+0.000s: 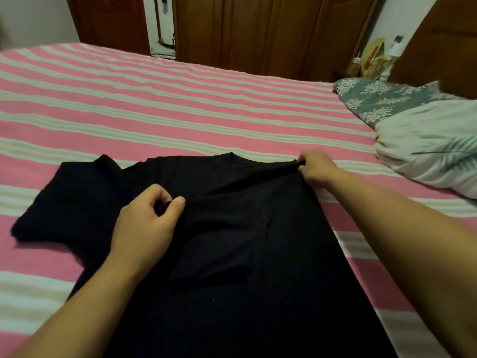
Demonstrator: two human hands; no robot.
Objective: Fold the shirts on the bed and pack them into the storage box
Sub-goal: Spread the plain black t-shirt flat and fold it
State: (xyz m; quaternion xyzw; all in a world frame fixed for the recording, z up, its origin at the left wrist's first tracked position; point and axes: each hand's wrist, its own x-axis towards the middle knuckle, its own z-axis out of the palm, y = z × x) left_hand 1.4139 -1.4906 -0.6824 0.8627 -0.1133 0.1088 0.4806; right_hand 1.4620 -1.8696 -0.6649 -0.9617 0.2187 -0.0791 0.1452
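Black shirt [232,228] lies flat on the bed [154,112] w/ pink-white striped sheet, collar at the far side, hem running off the near edge of view. Both hands on it.

R hand [316,167] at the far-right shoulder of the shirt, fingers curled, pinching the fabric edge there; a taut ridge of cloth runs from that pinch back toward the L hand. The right sleeve looks folded in over the chest, between the two hands and a bit nearer than them.

L hand [147,220] over mid-chest, thumb and forefinger curled together on a small pinch of fabric, other fingers bent. Left of the L hand the other sleeve lies spread flat on the sheet.

Right of the R hand, well apart: white quilt [433,151], w/ grey floral pillow [379,99] beyond it. Wooden wardrobe [271,29] far past both hands.
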